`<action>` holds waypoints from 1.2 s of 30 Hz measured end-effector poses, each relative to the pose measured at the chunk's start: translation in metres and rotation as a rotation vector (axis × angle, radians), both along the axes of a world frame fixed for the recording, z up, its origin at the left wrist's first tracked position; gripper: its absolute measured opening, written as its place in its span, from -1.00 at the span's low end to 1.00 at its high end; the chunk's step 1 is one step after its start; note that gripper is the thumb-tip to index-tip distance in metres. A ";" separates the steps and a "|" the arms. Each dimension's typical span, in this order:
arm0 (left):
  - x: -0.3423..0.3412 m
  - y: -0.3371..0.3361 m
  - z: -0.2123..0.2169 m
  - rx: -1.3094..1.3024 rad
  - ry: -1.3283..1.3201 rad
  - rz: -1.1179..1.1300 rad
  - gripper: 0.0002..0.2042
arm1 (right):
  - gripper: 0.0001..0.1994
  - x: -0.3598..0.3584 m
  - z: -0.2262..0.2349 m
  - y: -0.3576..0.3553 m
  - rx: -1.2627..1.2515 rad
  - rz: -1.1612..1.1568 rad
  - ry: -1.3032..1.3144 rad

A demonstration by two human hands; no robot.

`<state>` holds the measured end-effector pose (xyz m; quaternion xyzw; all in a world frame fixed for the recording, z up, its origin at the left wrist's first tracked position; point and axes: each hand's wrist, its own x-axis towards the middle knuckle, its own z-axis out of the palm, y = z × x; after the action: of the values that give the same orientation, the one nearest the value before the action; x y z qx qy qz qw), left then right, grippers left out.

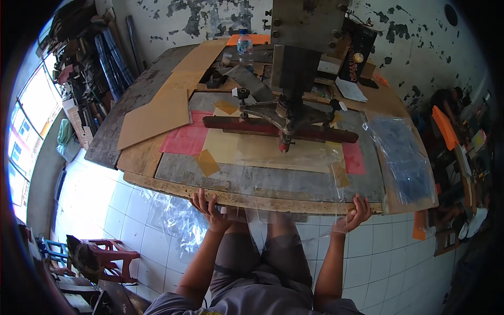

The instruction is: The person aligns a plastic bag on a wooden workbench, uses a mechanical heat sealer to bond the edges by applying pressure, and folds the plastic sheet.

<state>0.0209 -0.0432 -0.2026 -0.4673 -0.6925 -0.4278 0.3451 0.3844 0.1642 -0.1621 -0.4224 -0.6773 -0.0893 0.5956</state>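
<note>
A clear plastic sheet point(294, 181) stretches from under the press head down over the table's front edge, its lower part hanging before my legs. At its left side my left hand point(211, 212) is closed on the plastic, fingertips up against the wooden front edge point(283, 203). My right hand point(355, 214) pinches the sheet's right side at the same edge. Above the sheet is a heavy press head with a long dark red bar point(310, 132). Beneath lies a cream work pad point(226, 147) with pink pieces point(184, 135) and brown tape point(208, 163).
A stack of clear plastic bags point(401, 157) lies at the table's right. Brown cardboard point(155, 118) covers its left side, and a water bottle point(244, 44) stands at the back. Loose plastic point(181, 223) and a red stool point(113, 260) are on the floor at left.
</note>
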 end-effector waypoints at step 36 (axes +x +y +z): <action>-0.016 -0.001 -0.028 -0.001 0.078 0.027 -0.19 | -0.53 -0.001 0.003 0.001 0.048 -0.006 -0.024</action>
<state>0.0048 -0.0444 -0.2305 -0.4743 -0.6851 -0.4041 0.3773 0.3832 0.1655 -0.1594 -0.4092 -0.6807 -0.1124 0.5971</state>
